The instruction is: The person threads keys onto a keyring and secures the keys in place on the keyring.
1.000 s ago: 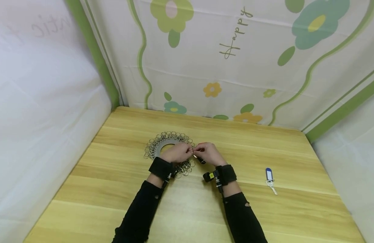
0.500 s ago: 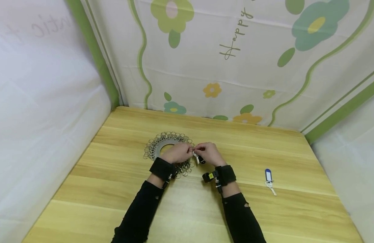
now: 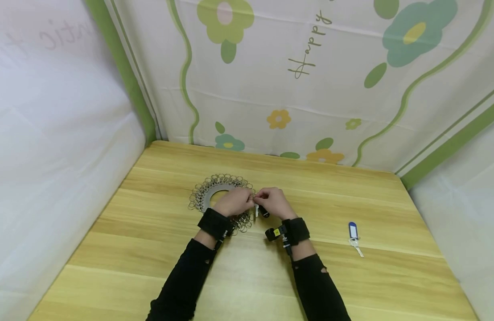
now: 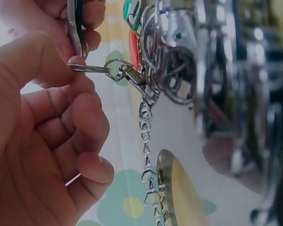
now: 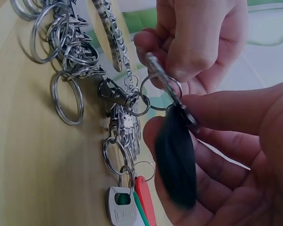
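On the wooden table (image 3: 110, 272), left of its middle and toward the back edge, lies a flat metal hoop (image 3: 209, 193), bristling with clasps and split rings. The left hand (image 3: 236, 202) is over its right side, thumb and index finger clamped together on one steel split ring (image 4: 90, 68), linked to a swivel clasp (image 4: 134, 77); the other fingers are loosely bent. Just beside it, the right hand (image 3: 276, 203) pinches a black key tag (image 5: 177, 157) and a silver key (image 3: 257, 211) between thumb and fingers (whether that key is threaded on the split ring, I can't tell). A red key tag (image 5: 146, 200) hangs nearby. Well apart, toward the right edge, lies a blue key tag (image 3: 353, 228) with its own key (image 3: 355, 244), whose tip points frontward.
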The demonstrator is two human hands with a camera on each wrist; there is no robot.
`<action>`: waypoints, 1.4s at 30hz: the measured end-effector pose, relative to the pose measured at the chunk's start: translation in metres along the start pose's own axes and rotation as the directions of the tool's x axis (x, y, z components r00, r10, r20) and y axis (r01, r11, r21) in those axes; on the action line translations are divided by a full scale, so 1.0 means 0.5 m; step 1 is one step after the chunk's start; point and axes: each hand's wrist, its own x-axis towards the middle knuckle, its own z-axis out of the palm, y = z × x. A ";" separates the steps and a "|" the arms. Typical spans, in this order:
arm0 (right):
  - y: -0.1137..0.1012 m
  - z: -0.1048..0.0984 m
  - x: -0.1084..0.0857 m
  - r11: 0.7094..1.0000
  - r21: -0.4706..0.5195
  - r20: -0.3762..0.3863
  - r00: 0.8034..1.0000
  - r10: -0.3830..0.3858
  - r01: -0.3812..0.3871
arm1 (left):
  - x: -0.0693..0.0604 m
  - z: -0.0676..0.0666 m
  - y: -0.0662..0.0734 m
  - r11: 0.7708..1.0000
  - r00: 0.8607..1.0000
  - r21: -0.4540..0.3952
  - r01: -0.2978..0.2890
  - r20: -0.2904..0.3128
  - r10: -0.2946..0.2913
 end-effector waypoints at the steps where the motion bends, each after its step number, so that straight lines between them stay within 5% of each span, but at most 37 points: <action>1: -0.001 0.000 0.000 1.000 -0.001 0.002 1.000 -0.001 0.001 | 0.001 0.001 -0.001 1.000 1.000 0.002 0.005 0.001 -0.005; 34: -0.033 0.003 -0.005 0.997 -0.075 0.001 1.000 0.026 -0.026 | 0.005 0.006 -0.001 0.995 1.000 0.104 -0.001 -0.026 0.004; 42: -0.029 0.008 -0.006 0.991 -0.126 0.029 0.999 -0.031 0.034 | 0.001 0.004 0.007 0.992 1.000 0.125 0.019 -0.018 -0.016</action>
